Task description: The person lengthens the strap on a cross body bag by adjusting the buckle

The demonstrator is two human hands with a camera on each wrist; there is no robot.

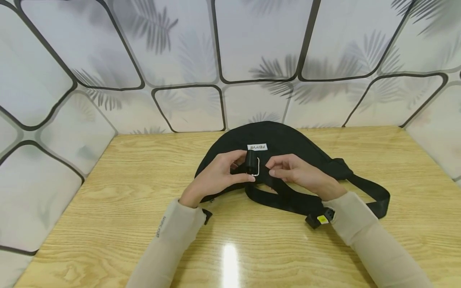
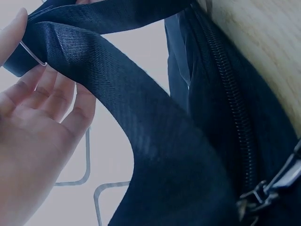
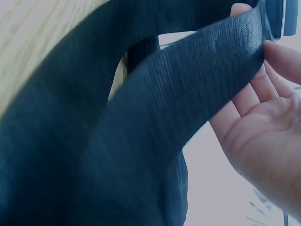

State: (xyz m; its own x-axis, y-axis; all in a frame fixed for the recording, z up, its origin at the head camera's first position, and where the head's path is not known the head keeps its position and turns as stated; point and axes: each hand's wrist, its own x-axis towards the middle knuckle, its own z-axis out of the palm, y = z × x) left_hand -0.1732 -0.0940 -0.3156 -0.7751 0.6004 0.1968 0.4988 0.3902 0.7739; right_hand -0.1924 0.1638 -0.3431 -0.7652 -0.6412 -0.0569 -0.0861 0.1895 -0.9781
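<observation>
A black crossbody bag (image 1: 277,136) lies on the table, its white label (image 1: 257,147) upside down in the head view. My left hand (image 1: 219,172) grips the black webbing strap (image 2: 117,89) at a thin metal ring (image 1: 258,166), through which the strap is looped. Just to the right, my right hand (image 1: 300,174) pinches another stretch of strap (image 3: 197,70) between thumb and fingers. From there the strap hangs down toward the front of the bag. The bag's zipper (image 2: 230,103) and its metal pull (image 2: 263,193) show in the left wrist view.
The wooden table (image 1: 126,180) carries the bag. A loop of strap (image 1: 378,196) sticks out at the bag's right. Behind stands a pale backdrop (image 1: 187,60) with leaf prints. A black wrist device (image 1: 320,218) sits under my right wrist.
</observation>
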